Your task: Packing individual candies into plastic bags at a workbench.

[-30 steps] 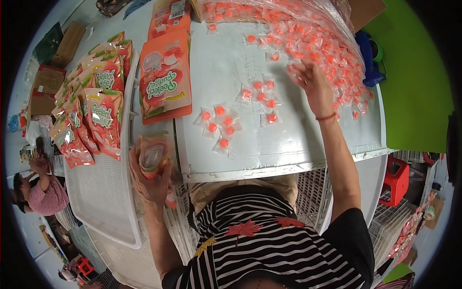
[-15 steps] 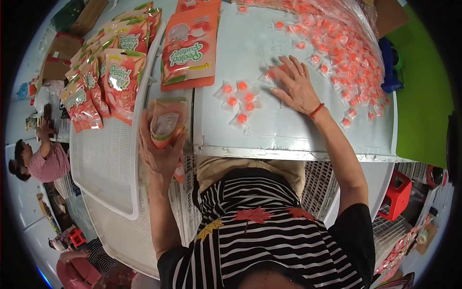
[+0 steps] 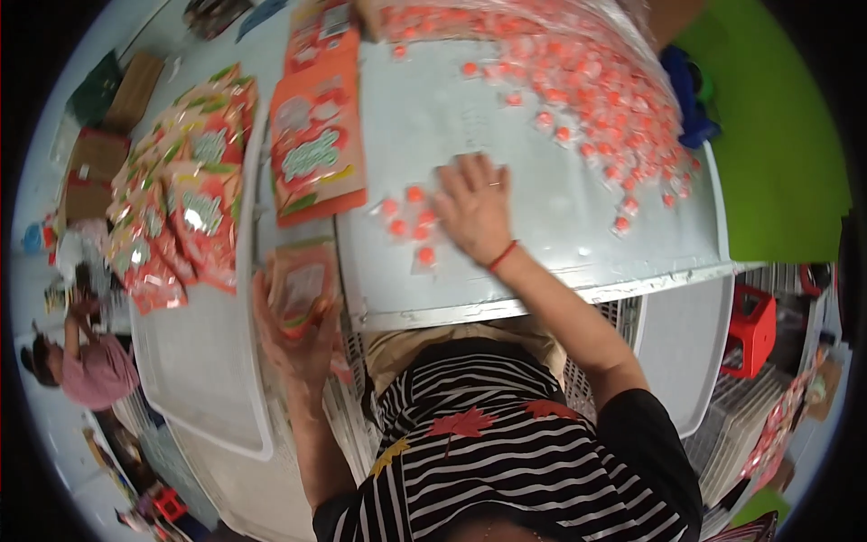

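Note:
My left hand (image 3: 302, 354) is wrapped round an orange-pink candy pouch (image 3: 304, 282), held upright beside the table's left edge, with its mouth parted. On the pale table (image 3: 578, 217), my right hand (image 3: 476, 212) lies palm down with its fingers stretched out. Several clear-wrapped red candies (image 3: 422, 218) sit in a small cluster just left of its fingers. Whatever may be under the palm is hidden. Beyond it spreads a big heap of the same wrapped candies (image 3: 587, 86). Flat orange pouches (image 3: 318, 135) lie stacked at the table's left side.
Plump pouches (image 3: 203, 203) are piled in a white plastic tray (image 3: 203, 357) on the left. A green surface (image 3: 777, 172) borders the table's right side, near a blue object (image 3: 691, 104). One red stool (image 3: 751, 332) stands at right. Another person (image 3: 95, 370) is at far left.
My right hand has swept left and nearer across the table, up to the small candy cluster. My left hand still holds the pouch. The whole view has shifted and turned slightly.

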The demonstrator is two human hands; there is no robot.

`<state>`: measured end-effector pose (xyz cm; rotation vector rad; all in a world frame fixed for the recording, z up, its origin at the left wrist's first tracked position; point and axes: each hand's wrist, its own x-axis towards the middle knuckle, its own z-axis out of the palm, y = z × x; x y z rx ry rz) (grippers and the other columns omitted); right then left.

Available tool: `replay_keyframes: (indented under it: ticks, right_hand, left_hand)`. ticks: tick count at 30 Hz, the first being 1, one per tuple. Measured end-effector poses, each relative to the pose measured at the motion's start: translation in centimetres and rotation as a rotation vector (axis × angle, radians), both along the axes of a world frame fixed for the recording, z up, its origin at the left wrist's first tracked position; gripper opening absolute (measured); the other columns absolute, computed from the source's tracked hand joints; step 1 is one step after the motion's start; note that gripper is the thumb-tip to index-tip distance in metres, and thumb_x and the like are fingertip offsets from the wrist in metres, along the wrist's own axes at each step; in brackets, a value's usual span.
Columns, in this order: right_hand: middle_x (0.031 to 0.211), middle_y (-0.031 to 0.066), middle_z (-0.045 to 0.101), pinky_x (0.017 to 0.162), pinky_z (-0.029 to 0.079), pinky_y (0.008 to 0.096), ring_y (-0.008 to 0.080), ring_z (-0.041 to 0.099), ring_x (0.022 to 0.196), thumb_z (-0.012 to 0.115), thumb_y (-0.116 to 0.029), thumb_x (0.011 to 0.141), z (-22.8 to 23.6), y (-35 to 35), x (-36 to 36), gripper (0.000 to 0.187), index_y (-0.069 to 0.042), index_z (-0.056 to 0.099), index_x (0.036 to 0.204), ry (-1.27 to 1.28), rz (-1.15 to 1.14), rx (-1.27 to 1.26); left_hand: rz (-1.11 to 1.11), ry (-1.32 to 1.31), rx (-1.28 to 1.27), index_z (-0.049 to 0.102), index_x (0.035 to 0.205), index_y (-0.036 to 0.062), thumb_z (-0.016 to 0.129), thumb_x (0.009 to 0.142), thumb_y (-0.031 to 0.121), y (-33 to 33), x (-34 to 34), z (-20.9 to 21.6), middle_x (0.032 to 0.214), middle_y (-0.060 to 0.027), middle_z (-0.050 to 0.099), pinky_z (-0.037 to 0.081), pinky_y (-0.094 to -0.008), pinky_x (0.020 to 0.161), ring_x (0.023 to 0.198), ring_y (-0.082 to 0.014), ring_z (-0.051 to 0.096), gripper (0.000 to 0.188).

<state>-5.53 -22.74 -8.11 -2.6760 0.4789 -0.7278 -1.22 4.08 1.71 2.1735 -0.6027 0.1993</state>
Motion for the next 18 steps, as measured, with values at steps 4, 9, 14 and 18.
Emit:
replay_keyframes:
  ticks: [4,9,14,18]
  right_hand:
    - [0.127,0.0192,0.046,0.095,0.03,0.0604,0.0399,0.04,0.121,0.059,-0.031,0.084,0.0,3.7,2.2,0.041,-0.007,0.056,0.118,-0.061,-0.015,0.054]
    - [0.13,0.0216,0.044,0.098,0.03,0.0613,0.0444,0.038,0.123,0.06,-0.029,0.085,0.3,-0.8,1.7,0.042,-0.007,0.055,0.121,-0.19,-0.017,0.009]
    - [0.134,0.0187,0.043,0.1,0.028,0.0601,0.0423,0.033,0.128,0.052,-0.034,0.091,1.7,-12.7,-0.3,0.041,-0.009,0.055,0.123,-0.092,-0.36,-0.139]
    - [0.135,0.0162,0.044,0.103,0.027,0.0575,0.0395,0.034,0.128,0.05,-0.034,0.092,-0.9,-15.1,-1.0,0.04,-0.009,0.056,0.122,0.004,-0.483,-0.228]
  left_hand:
    - [0.007,-0.087,0.095,0.032,0.141,0.0024,0.081,0.066,0.009,-0.4,0.4,0.3,0.131,-0.021,0.049,0.042,-0.0388,0.097,0.117,-0.0323,0.051,0.09]
    - [-0.034,-0.15,0.134,0.032,0.141,0.0031,0.08,0.067,0.009,-2.0,0.1,0.9,0.131,-0.0213,0.048,0.043,-0.0384,0.096,0.116,-0.033,0.052,0.088]
    - [-0.017,-0.057,0.088,0.031,0.141,0.0024,0.082,0.065,0.012,-1.4,0.2,-0.4,0.13,-0.0221,0.049,0.044,-0.0407,0.095,0.116,-0.0355,0.052,0.091]
    - [-0.004,-0.082,0.159,0.03,0.141,0.0023,0.083,0.064,0.013,-2.7,0.0,0.3,0.13,-0.0224,0.049,0.044,-0.0414,0.095,0.116,-0.0364,0.052,0.094]
